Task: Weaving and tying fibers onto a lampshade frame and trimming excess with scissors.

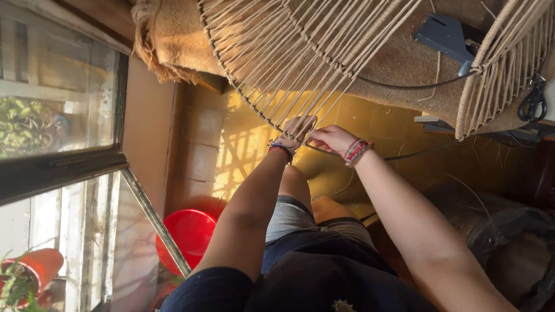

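A round metal frame (243, 95) strung with many tan cords (300, 63) fills the upper middle of the head view. My left hand (298, 130) reaches in among the cords at the frame's lower rim, fingers behind the strands. My right hand (329, 138) pinches a cord right beside it, at the same spot on the rim. Both wrists wear woven bracelets. My knee shows below the hands.
A second corded frame (503, 75) stands at the right, with scissors (533, 103) hanging near it. A fringed rug (173, 40) lies at the top. A red bucket (188, 234), a window (58, 92) and a potted plant (29, 274) are on the left.
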